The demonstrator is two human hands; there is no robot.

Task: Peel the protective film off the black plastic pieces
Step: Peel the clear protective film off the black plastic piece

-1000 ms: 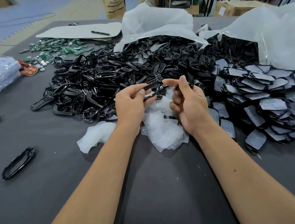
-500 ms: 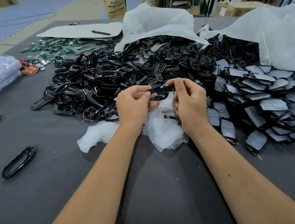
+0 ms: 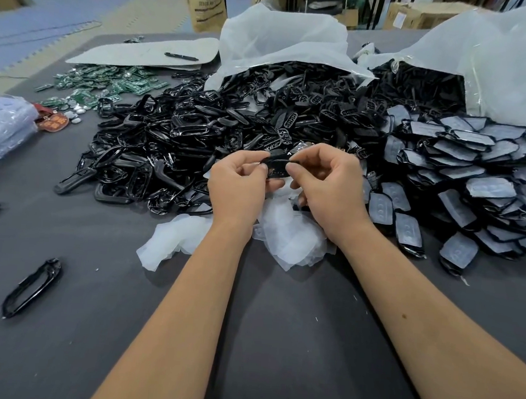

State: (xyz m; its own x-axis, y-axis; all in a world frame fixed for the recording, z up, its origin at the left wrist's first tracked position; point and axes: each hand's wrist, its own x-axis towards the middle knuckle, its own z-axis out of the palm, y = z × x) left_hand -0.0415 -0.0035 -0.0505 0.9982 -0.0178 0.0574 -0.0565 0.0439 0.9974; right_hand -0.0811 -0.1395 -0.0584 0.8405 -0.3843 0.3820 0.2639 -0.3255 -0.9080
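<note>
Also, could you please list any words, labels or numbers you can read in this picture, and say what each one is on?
No text here can be read with certainty.
Brown paper sack on the floor: dark printed emblem and lines, too blurred.
Small red-orange tag at the table's left: pale characters, too small.
Cardboard box behind: white label, unreadable.

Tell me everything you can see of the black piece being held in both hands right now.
The black piece is a small, glossy, dark plastic part, roughly oblong, lying about level above the crumpled film scraps. The left hand pinches its left end; the right hand pinches its right end with thumb and forefinger. Fingers hide most of it, so whether film remains on it cannot be told.
</note>
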